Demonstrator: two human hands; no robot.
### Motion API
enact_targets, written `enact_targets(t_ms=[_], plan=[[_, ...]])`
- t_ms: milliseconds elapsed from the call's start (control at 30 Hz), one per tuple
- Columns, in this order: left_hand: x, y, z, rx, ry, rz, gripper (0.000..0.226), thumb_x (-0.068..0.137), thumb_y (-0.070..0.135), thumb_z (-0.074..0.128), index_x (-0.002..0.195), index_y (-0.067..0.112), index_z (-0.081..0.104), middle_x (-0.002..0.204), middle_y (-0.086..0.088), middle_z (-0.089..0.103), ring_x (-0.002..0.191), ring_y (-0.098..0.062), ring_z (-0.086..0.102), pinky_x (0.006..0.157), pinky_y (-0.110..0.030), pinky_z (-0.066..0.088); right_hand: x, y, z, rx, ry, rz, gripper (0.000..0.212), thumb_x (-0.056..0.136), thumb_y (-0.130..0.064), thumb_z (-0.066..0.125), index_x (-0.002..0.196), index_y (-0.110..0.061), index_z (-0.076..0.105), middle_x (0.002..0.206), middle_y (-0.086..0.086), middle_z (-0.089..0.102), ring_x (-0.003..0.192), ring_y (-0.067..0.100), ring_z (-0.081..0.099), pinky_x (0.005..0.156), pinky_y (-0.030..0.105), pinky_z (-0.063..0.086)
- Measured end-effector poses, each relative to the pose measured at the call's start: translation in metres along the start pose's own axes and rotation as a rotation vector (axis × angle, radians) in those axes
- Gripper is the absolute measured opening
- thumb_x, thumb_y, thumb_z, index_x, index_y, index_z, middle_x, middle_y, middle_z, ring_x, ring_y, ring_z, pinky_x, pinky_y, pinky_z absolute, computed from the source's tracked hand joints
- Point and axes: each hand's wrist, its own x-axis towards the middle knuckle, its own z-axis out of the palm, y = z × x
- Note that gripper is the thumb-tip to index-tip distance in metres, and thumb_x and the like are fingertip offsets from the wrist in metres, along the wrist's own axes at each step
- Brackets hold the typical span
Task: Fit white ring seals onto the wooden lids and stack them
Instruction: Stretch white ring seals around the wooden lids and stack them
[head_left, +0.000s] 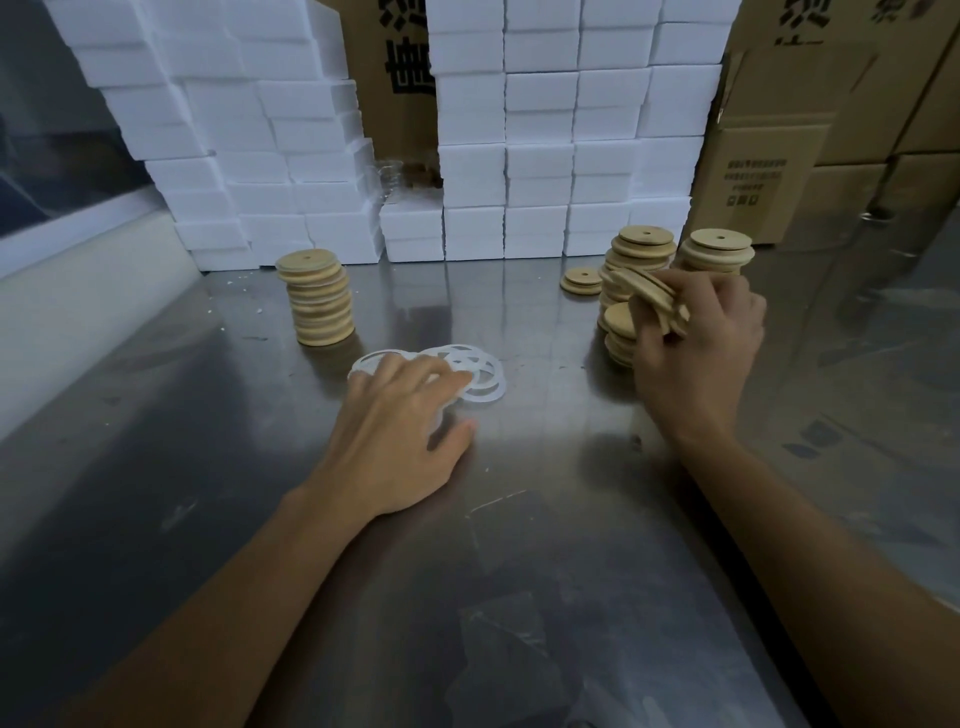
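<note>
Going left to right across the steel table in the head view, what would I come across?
Tall lid stack → left hand resting on the white ring seals → single lid lying flat → right hand gripping several wooden lids.
</note>
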Motion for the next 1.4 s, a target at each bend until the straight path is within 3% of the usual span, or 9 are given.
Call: enact_targets(t_ms=[200, 267, 467, 667, 767, 1000, 1167, 1300, 1400], plan=[[0.004, 0.011, 0.009, -0.005, -0.151, 0.032, 0.049, 0.099, 0.044, 0.036, 0.147, 0.034, 0.036, 0.144, 0.018, 0.048, 0.128, -0.011, 0.036, 0.092, -0.037, 0.018, -0.011, -0.022, 0.005, 0.134, -0.046, -0.087, 0.024, 0.091, -0.029, 0.068, 0.111, -0.017, 0.071, 0.088, 0.003, 0.050, 0.084, 0.020, 0.046, 0.072, 0.022, 0.036], [0.004, 0.010, 0.010, 0.005, -0.167, 0.003, 0.051, 0.100, 0.044, 0.037, 0.149, 0.033, 0.033, 0.145, 0.014, 0.047, 0.129, -0.012, 0.035, 0.096, -0.038, 0.020, -0.012, -0.023, 0.006, 0.185, -0.095, -0.115, 0.026, 0.092, -0.029, 0.067, 0.112, -0.014, 0.071, 0.079, 0.002, 0.060, 0.072, 0.018, 0.052, 0.067, 0.030, 0.042], [0.005, 0.010, 0.010, 0.028, -0.055, -0.027, 0.033, 0.098, 0.029, 0.049, 0.130, 0.024, 0.058, 0.125, 0.005, 0.060, 0.119, -0.021, 0.046, 0.093, -0.039, 0.026, -0.021, -0.029, 0.006, 0.261, -0.159, -0.026, 0.029, 0.095, -0.029, 0.064, 0.121, -0.016, 0.066, 0.082, -0.002, 0.064, 0.069, 0.011, 0.055, 0.064, 0.041, 0.050], [0.006, 0.008, 0.009, 0.013, -0.035, -0.071, 0.020, 0.096, 0.022, 0.057, 0.108, 0.018, 0.073, 0.109, 0.002, 0.062, 0.109, -0.022, 0.049, 0.089, -0.040, 0.029, -0.022, -0.032, 0.008, 0.301, -0.204, 0.017, 0.034, 0.087, -0.008, 0.068, 0.120, -0.013, 0.066, 0.098, -0.002, 0.063, 0.078, -0.004, 0.054, 0.072, 0.008, 0.043], [0.005, 0.009, 0.008, 0.021, -0.036, -0.065, 0.019, 0.095, 0.020, 0.056, 0.098, 0.015, 0.074, 0.104, 0.001, 0.060, 0.105, -0.023, 0.049, 0.087, -0.043, 0.031, -0.024, -0.031, 0.008, 0.319, -0.249, 0.051, 0.041, 0.081, 0.007, 0.063, 0.119, -0.010, 0.065, 0.107, 0.002, 0.060, 0.084, 0.004, 0.055, 0.075, 0.003, 0.040], [0.005, 0.006, 0.004, -0.057, 0.049, -0.111, 0.011, 0.087, 0.010, 0.063, 0.083, 0.012, 0.073, 0.085, -0.004, 0.066, 0.089, -0.028, 0.058, 0.080, -0.045, 0.040, -0.025, -0.028, 0.013, 0.397, -0.383, 0.150, 0.055, 0.078, 0.006, 0.057, 0.128, -0.017, 0.057, 0.123, 0.003, 0.059, 0.106, 0.019, 0.059, 0.091, 0.036, 0.052], [0.004, 0.003, 0.002, -0.128, 0.163, -0.126, 0.011, 0.088, 0.004, 0.061, 0.081, 0.009, 0.068, 0.061, 0.004, 0.053, 0.059, -0.019, 0.045, 0.072, -0.039, 0.044, -0.025, -0.025, 0.014, 0.431, -0.421, 0.191, 0.051, 0.081, -0.005, 0.061, 0.129, -0.021, 0.056, 0.127, -0.001, 0.055, 0.112, 0.016, 0.056, 0.092, 0.043, 0.053], [0.003, 0.002, 0.001, -0.251, 0.281, -0.194, 0.008, 0.089, 0.005, 0.061, 0.083, 0.008, 0.065, 0.071, -0.003, 0.066, 0.058, -0.012, 0.050, 0.054, -0.009, 0.036, -0.024, -0.025, 0.013, 0.447, -0.449, 0.210, 0.048, 0.080, -0.015, 0.059, 0.127, -0.024, 0.057, 0.125, -0.004, 0.055, 0.109, 0.022, 0.058, 0.092, 0.047, 0.052], [0.003, 0.000, 0.002, -0.338, 0.385, -0.202, 0.010, 0.087, 0.005, 0.067, 0.078, 0.007, 0.065, 0.069, -0.002, 0.068, 0.055, -0.009, 0.057, 0.053, -0.007, 0.043, -0.025, -0.024, 0.015, 0.441, -0.452, 0.188, 0.036, 0.086, -0.019, 0.058, 0.121, -0.025, 0.061, 0.118, -0.006, 0.056, 0.103, 0.018, 0.058, 0.088, 0.046, 0.053]])
